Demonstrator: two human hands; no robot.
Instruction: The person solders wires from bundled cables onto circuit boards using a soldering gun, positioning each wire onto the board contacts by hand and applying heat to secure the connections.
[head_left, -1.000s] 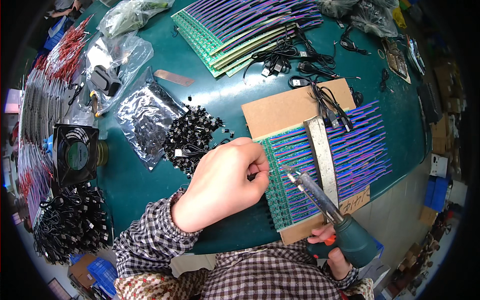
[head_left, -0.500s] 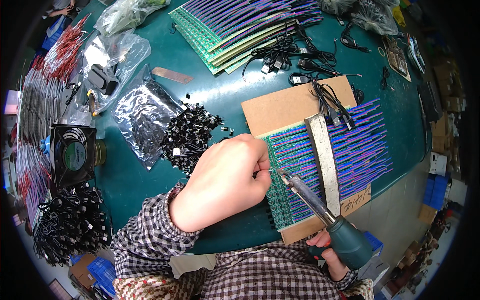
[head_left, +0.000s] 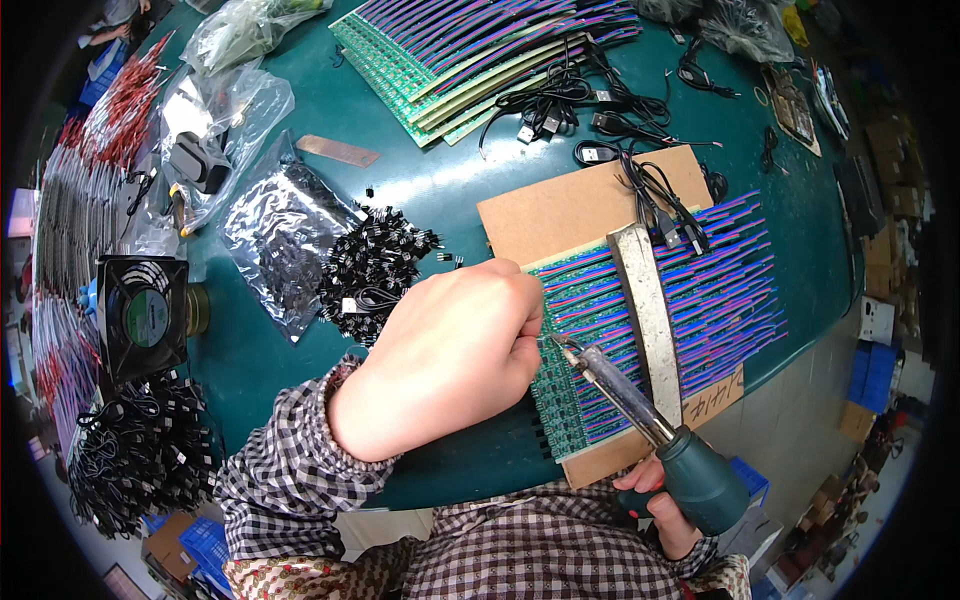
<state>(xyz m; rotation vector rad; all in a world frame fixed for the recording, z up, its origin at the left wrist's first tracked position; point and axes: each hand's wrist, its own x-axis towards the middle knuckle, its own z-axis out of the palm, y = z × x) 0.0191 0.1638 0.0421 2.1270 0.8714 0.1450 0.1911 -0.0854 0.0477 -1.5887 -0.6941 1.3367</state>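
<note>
My left hand is closed in a pinch at the left edge of a green circuit board panel; whatever its fingertips hold is hidden behind the hand. Rows of blue, red and black wires run rightward from the panel. My right hand grips a soldering iron by its dark green handle. The iron's tip reaches the board just beside my left fingertips. A worn metal bar lies across the wires, and brown cardboard sits under the panel.
Left of the panel lie a pile of small black connectors and a plastic bag. A black fan stands at the left. Stacked wired boards and black USB cables lie at the back, with bundled cables at the lower left.
Both hands keep nearly the same place. The iron's tip has shifted very slightly up and left, and the left hand a little left. The whole view has moved slightly.
</note>
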